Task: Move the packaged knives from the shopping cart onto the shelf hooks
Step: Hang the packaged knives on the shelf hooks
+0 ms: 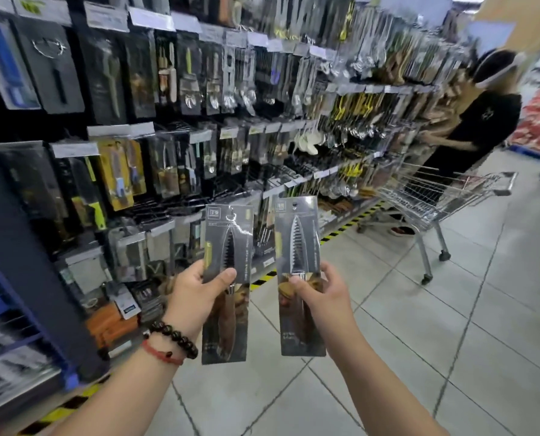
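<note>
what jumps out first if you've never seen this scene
Two packaged knives held up side by side in the middle: the left hand grips one knife pack, the right hand pinches the other knife pack, blades pointing up. Behind them on the left, the shelf wall is crowded with hanging utensil packs. Farther right, a shopping cart stands on the tiled aisle beside another person.

shop aisle: stocked hooks [199, 89], cart [435, 196]
</note>
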{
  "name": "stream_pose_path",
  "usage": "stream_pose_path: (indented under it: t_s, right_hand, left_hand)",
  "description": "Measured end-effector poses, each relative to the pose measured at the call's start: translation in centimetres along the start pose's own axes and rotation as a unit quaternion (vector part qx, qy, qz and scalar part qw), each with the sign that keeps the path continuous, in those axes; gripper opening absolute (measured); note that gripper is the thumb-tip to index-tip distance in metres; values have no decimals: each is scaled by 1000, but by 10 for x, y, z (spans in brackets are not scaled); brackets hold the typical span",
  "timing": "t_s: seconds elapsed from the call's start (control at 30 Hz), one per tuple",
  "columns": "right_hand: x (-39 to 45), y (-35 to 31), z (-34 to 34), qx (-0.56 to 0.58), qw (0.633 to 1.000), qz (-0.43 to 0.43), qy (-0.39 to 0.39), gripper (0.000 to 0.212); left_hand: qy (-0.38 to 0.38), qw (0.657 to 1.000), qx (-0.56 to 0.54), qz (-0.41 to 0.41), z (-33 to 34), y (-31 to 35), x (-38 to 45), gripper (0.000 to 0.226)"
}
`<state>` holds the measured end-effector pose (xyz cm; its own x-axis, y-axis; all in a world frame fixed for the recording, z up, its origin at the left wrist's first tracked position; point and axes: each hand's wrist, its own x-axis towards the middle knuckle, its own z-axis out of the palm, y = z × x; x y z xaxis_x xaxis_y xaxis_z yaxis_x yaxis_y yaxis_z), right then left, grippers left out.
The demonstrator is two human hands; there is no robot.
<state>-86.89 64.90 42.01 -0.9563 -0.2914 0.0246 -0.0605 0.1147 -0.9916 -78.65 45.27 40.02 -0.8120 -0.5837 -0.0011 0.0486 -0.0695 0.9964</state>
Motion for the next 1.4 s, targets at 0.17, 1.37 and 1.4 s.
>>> stream_pose_path:
  t_s: [0.17,1.37,1.4]
  right_hand:
    - [87,-3,-3,-34,999,-5,-23,22]
    - [520,61,321,-95,893,74,-433,60]
    - [521,57,330,-89,895,73,-431,62]
  left_hand:
    - [18,999,-24,-14,31,-3,77,20]
    - [334,932,0,-143,-58,-52,400,10]
    - [335,931,-6,-148,-65,-55,404,10]
